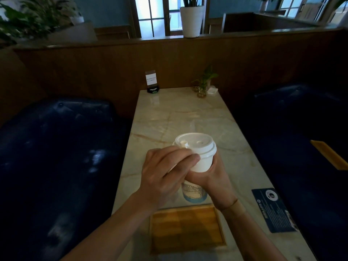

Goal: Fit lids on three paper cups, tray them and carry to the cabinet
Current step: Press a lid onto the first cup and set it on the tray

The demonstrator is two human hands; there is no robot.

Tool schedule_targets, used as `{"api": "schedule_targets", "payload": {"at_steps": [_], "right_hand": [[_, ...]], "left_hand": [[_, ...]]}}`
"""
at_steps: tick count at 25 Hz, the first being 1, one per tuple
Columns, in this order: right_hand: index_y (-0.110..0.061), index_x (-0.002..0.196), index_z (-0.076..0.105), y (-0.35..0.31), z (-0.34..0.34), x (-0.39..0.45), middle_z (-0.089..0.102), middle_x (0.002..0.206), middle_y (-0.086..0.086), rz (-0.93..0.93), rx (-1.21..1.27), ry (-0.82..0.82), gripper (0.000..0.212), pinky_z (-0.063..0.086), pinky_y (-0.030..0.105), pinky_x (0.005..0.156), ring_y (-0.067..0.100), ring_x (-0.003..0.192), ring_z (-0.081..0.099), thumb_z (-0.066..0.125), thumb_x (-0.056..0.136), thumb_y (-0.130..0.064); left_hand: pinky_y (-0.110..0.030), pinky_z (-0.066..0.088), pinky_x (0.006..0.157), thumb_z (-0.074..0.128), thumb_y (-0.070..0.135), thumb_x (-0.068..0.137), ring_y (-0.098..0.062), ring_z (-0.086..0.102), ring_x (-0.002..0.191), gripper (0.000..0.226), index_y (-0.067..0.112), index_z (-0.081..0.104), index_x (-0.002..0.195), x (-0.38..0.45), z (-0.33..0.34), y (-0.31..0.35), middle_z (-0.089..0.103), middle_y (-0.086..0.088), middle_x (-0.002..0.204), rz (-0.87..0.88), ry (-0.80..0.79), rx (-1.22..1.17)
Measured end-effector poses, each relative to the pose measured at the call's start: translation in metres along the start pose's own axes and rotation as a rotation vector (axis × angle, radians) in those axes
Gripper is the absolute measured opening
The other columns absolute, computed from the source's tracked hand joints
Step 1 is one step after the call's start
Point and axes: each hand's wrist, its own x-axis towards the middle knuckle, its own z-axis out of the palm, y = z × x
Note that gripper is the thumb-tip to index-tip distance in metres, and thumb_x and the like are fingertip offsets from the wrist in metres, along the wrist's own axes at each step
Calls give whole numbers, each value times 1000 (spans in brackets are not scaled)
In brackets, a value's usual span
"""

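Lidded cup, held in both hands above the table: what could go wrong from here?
1. The lid may not be fully seated; the left hand hides its near rim.
2. The right hand squeezing the paper cup could pop it off.
3. Another cup stands directly beneath, easily knocked.

A pale marble table (188, 113) holds a wooden tray (186, 228) at the near end and a dark card (273, 211) beside it. At the far end stand a small plant in glass (202, 91), a sign holder (151, 81), and what may be a crumpled napkin (212, 90).

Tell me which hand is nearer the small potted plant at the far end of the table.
Right. The right hand grips the cup on the plant's side of the table; the left hand, touching the lid, lies farther left.
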Motion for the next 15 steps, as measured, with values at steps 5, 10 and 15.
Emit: {"api": "schedule_targets", "payload": {"at_steps": [5,10,15], "right_hand": [[-21,132,35,-4,-12,11,61,125,2,21,6,-74,102,61,40,88,22,113,66,89,46,-34],[-29,136,43,-4,-15,16,65,124,-3,4,-15,-98,91,62,34,84,19,112,68,89,57,-30],[-20,134,49,-1,6,18,69,121,-3,-29,-115,55,93,58,40,93,13,111,68,91,53,-39]], "left_hand": [[-30,51,81,65,11,94,-14,62,96,13,14,66,107,-2,0,-11,63,0,107,-44,-53,-60],[-27,47,86,75,12,87,-16,65,93,15,13,70,101,1,0,-14,72,-4,96,-93,-57,-10],[-36,52,81,72,11,90,-19,66,92,9,7,76,97,10,2,-3,72,-7,95,-133,-102,31]]}}
